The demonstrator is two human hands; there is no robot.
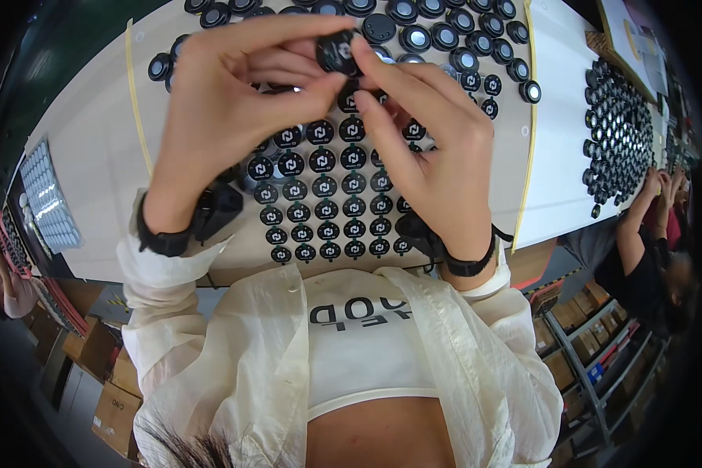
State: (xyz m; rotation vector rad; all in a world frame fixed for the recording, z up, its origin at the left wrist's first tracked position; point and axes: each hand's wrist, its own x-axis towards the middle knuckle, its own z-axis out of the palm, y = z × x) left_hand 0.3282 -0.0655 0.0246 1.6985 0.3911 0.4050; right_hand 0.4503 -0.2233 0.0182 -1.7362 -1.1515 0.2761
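Note:
A small round black disc with a pale mark (338, 51) is held up over the table between both hands. My left hand (238, 90) pinches it at its left edge, the thumb below and the index finger above. My right hand (441, 144) grips its right edge with thumb and fingers. Beneath the hands, similar black discs with white marks (321, 160) lie in neat rows, partly hidden by the hands. Farther off, loose round black parts with silvery centres (444, 36) are scattered at the table's far side.
Yellow tape lines (138, 109) cross the beige table (93, 148). A clear tray of round pieces (48, 199) rests at the left. On the white surface to the right, many black parts (616, 132) are massed near a co-worker's hands (659, 191). Cardboard boxes (117, 413) stand below.

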